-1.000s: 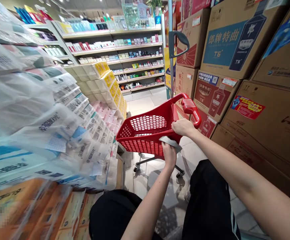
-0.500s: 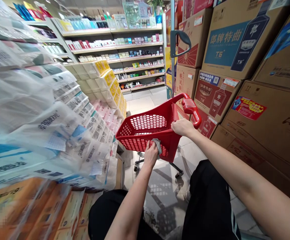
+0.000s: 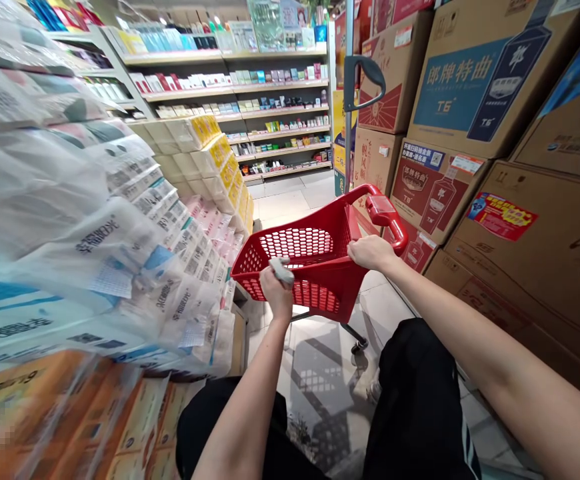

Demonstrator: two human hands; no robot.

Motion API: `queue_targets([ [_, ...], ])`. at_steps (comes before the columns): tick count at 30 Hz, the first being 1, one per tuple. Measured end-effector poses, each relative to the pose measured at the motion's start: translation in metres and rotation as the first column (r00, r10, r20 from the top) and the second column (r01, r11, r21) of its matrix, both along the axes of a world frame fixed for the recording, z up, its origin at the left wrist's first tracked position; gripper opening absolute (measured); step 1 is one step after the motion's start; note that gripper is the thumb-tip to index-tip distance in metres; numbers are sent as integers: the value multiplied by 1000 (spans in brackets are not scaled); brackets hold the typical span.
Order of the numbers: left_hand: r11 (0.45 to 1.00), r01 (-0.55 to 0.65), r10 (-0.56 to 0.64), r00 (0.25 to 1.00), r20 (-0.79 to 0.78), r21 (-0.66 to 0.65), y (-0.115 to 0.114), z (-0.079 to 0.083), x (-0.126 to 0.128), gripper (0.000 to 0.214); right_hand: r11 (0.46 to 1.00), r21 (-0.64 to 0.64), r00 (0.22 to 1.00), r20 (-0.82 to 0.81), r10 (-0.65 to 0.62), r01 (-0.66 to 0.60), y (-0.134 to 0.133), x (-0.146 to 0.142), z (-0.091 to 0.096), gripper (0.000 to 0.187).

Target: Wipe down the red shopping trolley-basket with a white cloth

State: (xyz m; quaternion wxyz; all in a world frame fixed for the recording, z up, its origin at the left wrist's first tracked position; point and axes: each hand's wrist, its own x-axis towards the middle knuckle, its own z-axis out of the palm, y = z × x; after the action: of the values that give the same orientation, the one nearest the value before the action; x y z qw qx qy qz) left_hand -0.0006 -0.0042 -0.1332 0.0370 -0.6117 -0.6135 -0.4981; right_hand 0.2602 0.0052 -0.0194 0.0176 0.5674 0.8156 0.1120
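Note:
A red plastic shopping cart (image 3: 327,283) with perforated sides stands on the tiled floor in front of me, its handle (image 3: 389,217) at the upper right. My left hand (image 3: 276,292) is closed around a grey cloth (image 3: 282,271) at the top rim of the near side, toward the cart's far left end. With its fingers wrapped over the edge, my right hand (image 3: 371,253) grips the cart's rim just below the handle. The cart's basket shows nothing inside where I can see into it.
Stacked packs of tissue paper (image 3: 170,233) rise on the left, with orange packs (image 3: 60,413) below them. Cardboard cartons (image 3: 450,87) are piled on the right, beside a metal post with a dark grey handle (image 3: 365,83). Stocked shelves (image 3: 235,90) stand at the back.
My left hand has moved left and up with the cloth, from the middle of the cart's near side to its top rim. My right hand keeps its hold on the cart.

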Motion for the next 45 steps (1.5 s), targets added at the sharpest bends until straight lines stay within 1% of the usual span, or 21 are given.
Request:
queue_targets([
  [1,994,113,-113,991,-68,-15,2,4,12,28,1000,-6,1000,-1,-5,5,-1,-1,1,45],
  [2,970,237,-242,958,-154,-54,4,7,24,31,1000,-13,1000,-1,-11,11,-1,-1,2,45],
  [3,932,348,-362,900,-244,-101,7,9,34,34,1000,-21,1000,0,-13,13,-2,-2,3,45],
  [4,895,422,-446,835,-322,-146,10,10,43,38,999,-28,1000,3,-15,15,-2,-2,4,45],
  [6,849,481,-527,737,-423,-219,16,10,53,42,999,-39,1000,15,-18,19,-2,-1,5,45],
  [8,850,456,-525,701,-483,-262,21,9,52,40,999,-45,999,31,-15,16,-2,0,6,44],
  [12,895,338,-445,692,-568,-290,27,7,36,29,1000,-22,999,44,-5,6,-1,4,5,45],
  [16,918,258,-394,680,-618,-301,31,4,17,26,1000,14,999,43,17,-18,0,6,2,46],
  [20,943,139,-310,703,-640,-304,33,-2,-13,26,1000,5,1000,28,1,-1,1,6,3,48],
  [22,945,90,-282,711,-644,-314,33,-5,-27,26,1000,-14,1000,15,-15,15,2,8,4,49],
  [24,941,62,-275,711,-647,-332,33,-5,-32,25,997,-51,998,-6,-55,55,5,11,5,51],
  [26,937,61,-283,712,-643,-344,31,-3,-24,25,988,-104,993,-31,-118,114,10,14,5,53],
  [28,931,109,-318,710,-629,-347,30,2,-3,25,975,-150,984,-50,-172,163,14,16,6,54],
  [29,923,161,-356,702,-617,-349,28,5,12,26,971,-166,981,-56,-185,174,16,17,6,55],
  [32,898,289,-436,679,-590,-331,25,15,59,25,969,-173,980,-57,-189,176,19,19,6,55],
  [34,894,322,-448,676,-585,-313,22,21,84,24,972,-163,982,-49,-180,170,19,19,6,55],
  [36,899,321,-438,679,-590,-298,21,25,98,24,976,-143,984,-41,-172,165,17,20,6,55],
  [38,900,323,-436,671,-599,-293,22,25,102,24,984,-109,989,-31,-147,143,14,21,6,55],
  [40,898,327,-439,658,-612,-293,24,23,98,23,990,-81,993,-18,-113,112,12,23,6,55],
  [43,907,292,-420,657,-626,-302,27,17,81,22,992,-86,995,-6,-96,95,9,25,7,54],
  [45,919,240,-391,664,-637,-314,28,12,62,21,989,-96,994,-7,-112,111,9,27,8,54],
])
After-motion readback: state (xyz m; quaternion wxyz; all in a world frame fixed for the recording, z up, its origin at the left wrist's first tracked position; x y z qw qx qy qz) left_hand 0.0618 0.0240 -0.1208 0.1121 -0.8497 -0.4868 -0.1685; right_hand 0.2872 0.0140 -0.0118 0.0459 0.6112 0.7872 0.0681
